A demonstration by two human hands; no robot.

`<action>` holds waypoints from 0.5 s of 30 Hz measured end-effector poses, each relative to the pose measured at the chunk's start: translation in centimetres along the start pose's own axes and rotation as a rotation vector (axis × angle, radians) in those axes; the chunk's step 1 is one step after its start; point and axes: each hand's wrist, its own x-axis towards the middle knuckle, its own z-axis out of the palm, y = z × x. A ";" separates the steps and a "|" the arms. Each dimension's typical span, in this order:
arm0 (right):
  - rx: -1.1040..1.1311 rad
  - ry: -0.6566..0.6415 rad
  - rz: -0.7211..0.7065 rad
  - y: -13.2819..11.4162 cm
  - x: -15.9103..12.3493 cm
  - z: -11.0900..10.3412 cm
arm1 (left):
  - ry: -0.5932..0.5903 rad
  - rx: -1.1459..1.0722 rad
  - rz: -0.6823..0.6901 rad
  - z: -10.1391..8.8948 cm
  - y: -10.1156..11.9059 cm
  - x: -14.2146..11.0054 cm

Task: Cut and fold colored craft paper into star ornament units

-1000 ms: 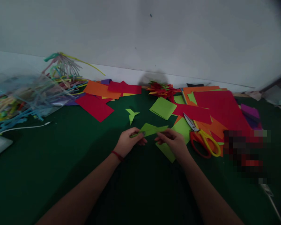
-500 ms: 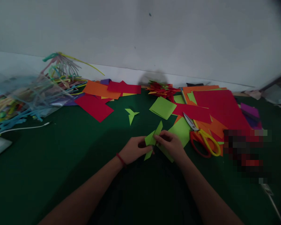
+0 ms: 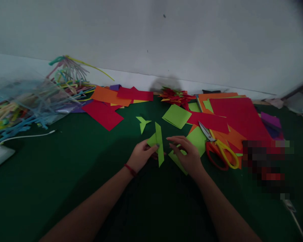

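Pale wall (image 3: 151, 33) stands behind a desk (image 3: 27, 188) with a dark green surface, as seen in the head view. Two bare forearms extend over the desk from the near edge.

Left hand (image 3: 141, 156): closed to a narrow grip. The thumb presses on the face of a folded green paper piece (image 3: 160, 144), with the fingers behind it. The piece is held in front of the person, near the middle of the view. Its long strip section stands close to upright, and a pointed section projects toward the left hand. A red band (image 3: 130, 169) encircles the left wrist.

Right hand (image 3: 189, 156): partly open, fingers curved, thumb and forefinger separated by a gap. The fingertips are directed at the folded piece and are apart from it. Nothing is seen held between them. Loose green sheets (image 3: 178, 163) lie beside and partly behind this hand; contact with them cannot be determined.

Surrounding items: a three-pointed green piece (image 3: 142, 124) lies beyond the left hand. Green squares (image 3: 176, 116) are stacked to its right, with a spiky red and orange paper form (image 3: 176, 96) behind. Scissors (image 3: 212, 138) with red and yellow handles rest on paper to the right, blades slightly apart. Large red sheets (image 3: 237, 114) lie farther back. On the left are red and orange sheets (image 3: 103, 116) and a clear plastic bag (image 3: 37, 97) among coloured strips.
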 end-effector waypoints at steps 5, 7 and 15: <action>-0.124 -0.147 -0.176 0.0 -0.2 0.0 | 0.075 -0.006 0.029 0.0 0.0 0.1; -0.143 -0.163 -0.192 0.0 -0.2 0.0 | 0.110 0.023 0.041 0.1 -0.1 0.1; -0.219 -0.181 -0.254 0.5 -0.5 0.2 | 0.131 0.027 0.000 0.1 0.0 0.1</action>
